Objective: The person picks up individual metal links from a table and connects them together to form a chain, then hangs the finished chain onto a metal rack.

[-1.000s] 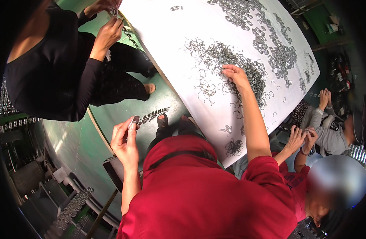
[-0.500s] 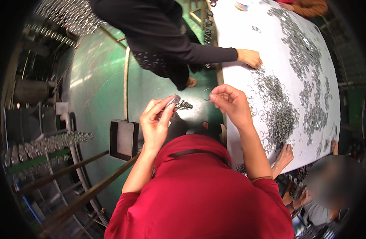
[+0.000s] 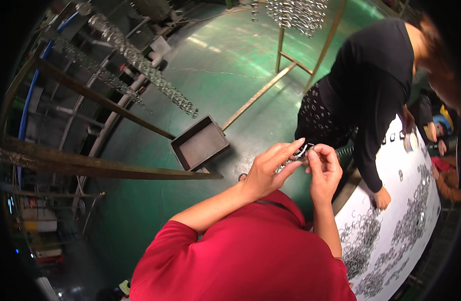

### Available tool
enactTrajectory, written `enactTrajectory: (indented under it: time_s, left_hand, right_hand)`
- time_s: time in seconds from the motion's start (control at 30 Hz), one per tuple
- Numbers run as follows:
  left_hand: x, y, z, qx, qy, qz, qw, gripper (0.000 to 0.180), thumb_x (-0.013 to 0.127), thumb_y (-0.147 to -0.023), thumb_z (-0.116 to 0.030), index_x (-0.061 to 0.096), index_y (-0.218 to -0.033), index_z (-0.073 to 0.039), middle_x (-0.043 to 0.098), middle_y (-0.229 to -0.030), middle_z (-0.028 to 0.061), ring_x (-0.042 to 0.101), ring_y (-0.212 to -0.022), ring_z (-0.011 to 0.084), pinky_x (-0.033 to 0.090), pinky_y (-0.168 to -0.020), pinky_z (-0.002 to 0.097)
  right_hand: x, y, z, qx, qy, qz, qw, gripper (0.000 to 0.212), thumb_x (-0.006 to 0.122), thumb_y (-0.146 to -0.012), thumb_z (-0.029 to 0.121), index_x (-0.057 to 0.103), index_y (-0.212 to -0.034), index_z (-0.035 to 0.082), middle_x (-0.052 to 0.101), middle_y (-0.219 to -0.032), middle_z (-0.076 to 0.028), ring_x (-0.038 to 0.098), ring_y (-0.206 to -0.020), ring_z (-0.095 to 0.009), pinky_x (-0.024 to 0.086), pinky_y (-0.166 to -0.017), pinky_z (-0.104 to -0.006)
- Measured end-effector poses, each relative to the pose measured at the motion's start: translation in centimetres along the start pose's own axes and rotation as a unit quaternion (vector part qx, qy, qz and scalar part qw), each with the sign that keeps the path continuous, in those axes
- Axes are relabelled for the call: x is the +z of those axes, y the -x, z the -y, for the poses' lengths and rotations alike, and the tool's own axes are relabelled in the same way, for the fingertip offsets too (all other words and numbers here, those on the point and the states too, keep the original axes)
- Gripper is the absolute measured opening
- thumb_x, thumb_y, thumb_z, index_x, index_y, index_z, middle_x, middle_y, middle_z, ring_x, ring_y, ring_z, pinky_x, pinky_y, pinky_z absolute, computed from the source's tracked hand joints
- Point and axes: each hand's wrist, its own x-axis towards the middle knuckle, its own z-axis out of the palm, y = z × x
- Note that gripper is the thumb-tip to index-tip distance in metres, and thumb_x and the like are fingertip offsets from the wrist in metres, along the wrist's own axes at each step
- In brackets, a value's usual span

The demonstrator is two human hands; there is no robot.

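Note:
My left hand [image 3: 275,168] and my right hand [image 3: 324,173] are together in front of my chest, fingertips almost touching. Between the thumb and fingers of my left hand is a small bunch of shiny metal buckles [image 3: 282,167], partly hidden by the fingers. My right thumb and fingers pinch a thin bent metal piece [image 3: 310,146] against the bunch. How the pieces join is too small to make out.
At right, a white-topped table [image 3: 343,213] carries heaps of small metal rings [image 3: 360,241]. A person in black [image 3: 376,85] leans over it. On my left are a grey bin [image 3: 200,145], wooden rails [image 3: 110,165] and hanging rows of metal parts [image 3: 140,60].
My view has swung left, bringing the bin nearer the middle. My hands, apart before, have come together, and the right has carried the thin bent piece to the left's bunch.

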Motion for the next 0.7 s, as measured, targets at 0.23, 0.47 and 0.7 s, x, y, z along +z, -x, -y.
enactTrajectory:
  time_s: [0.23, 0.47, 0.7]
  left_hand:
    - [-8.4, 0.9, 1.5, 0.026, -0.109, -0.151, 0.982, 0.040, 0.058, -0.079, 0.006, 0.055, -0.119, 0.000, 0.061, -0.102, 0.0152, 0.060, -0.085, 0.0211, 0.049, -0.070, 0.0289]
    - [-12.7, 3.0, 1.9, -0.030, -0.195, -0.282, 0.939, 0.032, 0.058, -0.080, 0.006, 0.060, -0.112, 0.000, 0.061, -0.100, 0.0144, 0.060, -0.085, 0.0244, 0.049, -0.072, 0.0294]
    - [-14.2, 4.0, -0.2, -0.083, -0.257, -0.425, 0.864, 0.028, 0.055, -0.082, 0.007, 0.061, -0.109, 0.000, 0.063, -0.096, 0.0138, 0.061, -0.085, 0.0219, 0.049, -0.072, 0.0289]
  right_hand:
    - [6.3, -5.9, 3.5, -0.094, -0.020, 0.121, 0.988, 0.005, 0.057, -0.088, 0.000, 0.053, -0.090, 0.002, 0.050, -0.088, 0.001, 0.044, -0.074, -0.004, 0.037, -0.064, -0.0174]
    - [13.6, -13.2, 7.0, -0.115, -0.098, 0.254, 0.955, 0.007, 0.060, -0.087, 0.004, 0.057, -0.091, 0.001, 0.055, -0.088, 0.000, 0.050, -0.078, -0.006, 0.041, -0.071, -0.0213]
    - [21.7, -19.8, 13.3, -0.146, -0.184, 0.378, 0.895, 0.013, 0.065, -0.084, 0.012, 0.060, -0.089, 0.001, 0.056, -0.076, 0.003, 0.044, -0.064, -0.002, 0.034, -0.057, -0.0172]
